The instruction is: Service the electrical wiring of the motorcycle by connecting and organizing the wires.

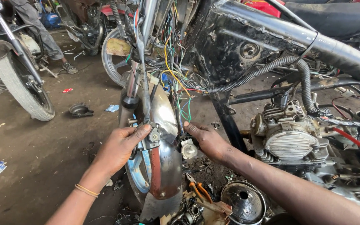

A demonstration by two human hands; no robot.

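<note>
A stripped motorcycle fills the view, its chrome front mudguard (169,158) and front fork (140,79) in the middle. My left hand (119,146) grips the fork leg and a small metal bracket (153,135) on the mudguard's left side. On the mudguard's right side, my right hand (207,139) holds a small round metal part (189,150). A tangle of coloured wires (173,71) hangs just above both hands. The bare black frame (238,46) and the engine (290,137) are to the right.
A chrome headlight shell (244,202) and orange-handled pliers (198,191) lie on the dirt floor below my hands. Another motorcycle's front wheel (23,89) stands at the left, a black round part (80,110) beside it. A person's legs (42,29) are at the back left.
</note>
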